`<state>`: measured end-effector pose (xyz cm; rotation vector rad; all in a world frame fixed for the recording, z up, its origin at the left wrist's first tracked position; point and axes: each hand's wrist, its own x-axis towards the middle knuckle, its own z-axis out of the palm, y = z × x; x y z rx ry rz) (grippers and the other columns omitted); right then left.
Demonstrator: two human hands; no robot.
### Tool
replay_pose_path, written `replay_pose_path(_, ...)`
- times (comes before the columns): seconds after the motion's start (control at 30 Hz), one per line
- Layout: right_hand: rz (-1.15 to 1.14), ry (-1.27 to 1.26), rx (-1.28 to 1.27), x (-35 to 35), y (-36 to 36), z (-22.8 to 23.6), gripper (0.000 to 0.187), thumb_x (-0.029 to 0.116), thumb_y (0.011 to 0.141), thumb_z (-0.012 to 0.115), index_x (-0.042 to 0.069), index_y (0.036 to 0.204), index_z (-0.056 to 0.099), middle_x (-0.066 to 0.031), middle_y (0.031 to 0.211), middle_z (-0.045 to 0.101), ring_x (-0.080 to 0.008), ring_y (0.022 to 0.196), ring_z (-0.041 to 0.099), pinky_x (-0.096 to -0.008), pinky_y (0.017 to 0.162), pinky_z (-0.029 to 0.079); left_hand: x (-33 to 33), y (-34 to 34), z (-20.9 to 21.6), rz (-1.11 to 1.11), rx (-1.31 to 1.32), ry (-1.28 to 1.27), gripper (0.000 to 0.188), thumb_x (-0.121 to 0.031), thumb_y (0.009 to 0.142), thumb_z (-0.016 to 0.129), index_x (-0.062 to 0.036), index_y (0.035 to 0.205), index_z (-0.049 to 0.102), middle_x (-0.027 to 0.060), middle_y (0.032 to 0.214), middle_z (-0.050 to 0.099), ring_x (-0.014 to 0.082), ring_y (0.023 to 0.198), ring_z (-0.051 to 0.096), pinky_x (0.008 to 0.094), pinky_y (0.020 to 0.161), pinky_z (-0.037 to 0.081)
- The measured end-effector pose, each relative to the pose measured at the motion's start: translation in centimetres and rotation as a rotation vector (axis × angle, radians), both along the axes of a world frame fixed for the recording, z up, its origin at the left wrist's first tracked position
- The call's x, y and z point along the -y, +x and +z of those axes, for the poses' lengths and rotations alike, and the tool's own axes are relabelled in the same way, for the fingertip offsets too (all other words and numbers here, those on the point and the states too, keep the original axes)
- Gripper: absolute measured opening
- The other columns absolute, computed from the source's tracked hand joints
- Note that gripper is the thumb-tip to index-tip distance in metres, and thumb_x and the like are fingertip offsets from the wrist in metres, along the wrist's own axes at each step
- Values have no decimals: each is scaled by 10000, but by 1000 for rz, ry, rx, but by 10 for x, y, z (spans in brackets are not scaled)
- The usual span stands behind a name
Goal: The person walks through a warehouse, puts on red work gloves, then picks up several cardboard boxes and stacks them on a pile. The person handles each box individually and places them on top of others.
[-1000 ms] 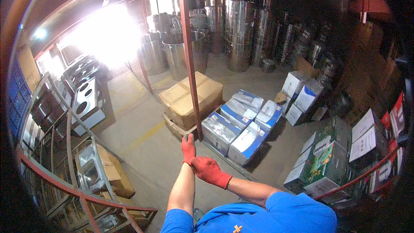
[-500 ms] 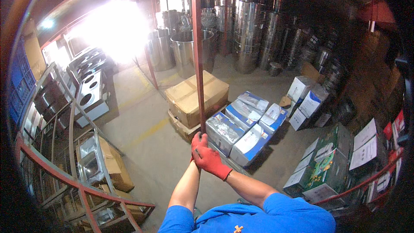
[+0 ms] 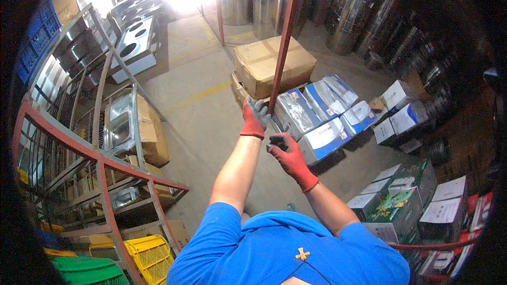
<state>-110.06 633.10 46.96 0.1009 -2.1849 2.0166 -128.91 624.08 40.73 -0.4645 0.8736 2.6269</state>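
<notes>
Both my hands wear red gloves with grey palms. My left hand (image 3: pixel 254 119) is raised beside the lower visible end of a thin red-brown metal post (image 3: pixel 285 37). Its fingers are apart and nothing is in them; whether the fingertips touch the post I cannot tell. Lower and to the right, my right hand (image 3: pixel 291 161) is off the post, with the thumb apart from loosely bent fingers and nothing between them. Just beyond my hands lies a large brown cardboard box (image 3: pixel 274 63). To its right sit several blue and white boxes (image 3: pixel 322 140).
A red and grey metal rack (image 3: pixel 87 148) with sinks (image 3: pixel 119 126) and cartons stands on the left. Yellow (image 3: pixel 150 256) and green crates (image 3: pixel 87 272) are at lower left. Tall steel pots (image 3: pixel 274 8) stand at the back, and dark green boxes (image 3: pixel 404 195) at right.
My hands, together at the post before, have come apart. The right has drawn back to the right and down; the left stays beside the post with fingers opened. The view has tilted down and shifted left.
</notes>
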Motion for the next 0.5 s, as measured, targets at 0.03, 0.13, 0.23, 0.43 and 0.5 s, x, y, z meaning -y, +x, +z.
replay_pose_path(0.03, 15, -38, -52, 1, -5, -3, 209, 175, 953, 735, 48, 1086, 636, -6, 886, 671, -103, 799, 617, -304, 743, 518, -3, 6, 0, 7, 13, 98, 926, -670, 949, 472, -130, 1638, 170, 157, 1644, 331, 411, 1511, 281, 600, 1212, 187)
replay_pose_path(0.13, 40, -10, -104, -3, -18, -11, 213, 155, 931, 753, 44, 1067, 632, -25, 882, 670, -107, 826, 625, -299, 771, 517, -10, 21, -8, -89, 8, 234, 933, -654, 954, 480, -77, 1620, 173, 165, 1639, 318, 418, 1476, 341, 627, 1182, 297)
replay_pose_path(0.23, 53, 230, -94, -11, -23, -13, 205, 193, 927, 730, 17, 993, 649, -130, 922, 688, -225, 879, 670, -379, 826, 530, -5, 28, -22, -113, -17, 216, 922, -665, 963, 459, -69, 1612, 190, 166, 1636, 314, 416, 1491, 321, 660, 1171, 317)
replay_pose_path(0.43, 93, 862, -390, -17, -18, -4, 170, 139, 921, 624, 56, 1051, 550, -206, 1026, 610, -434, 926, 649, -525, 749, 529, 0, 24, -28, -65, 96, 175, 930, -651, 965, 442, -112, 1641, 99, 112, 1667, 273, 396, 1498, 316, 620, 1170, 309)
replay_pose_path(0.5, 148, 880, -348, -21, -16, -3, 155, 135, 929, 603, 58, 1054, 553, -207, 1031, 615, -427, 928, 657, -526, 733, 541, 0, 24, -29, -67, 88, 122, 929, -659, 969, 423, -112, 1643, 90, 109, 1669, 269, 387, 1523, 268, 615, 1189, 274)
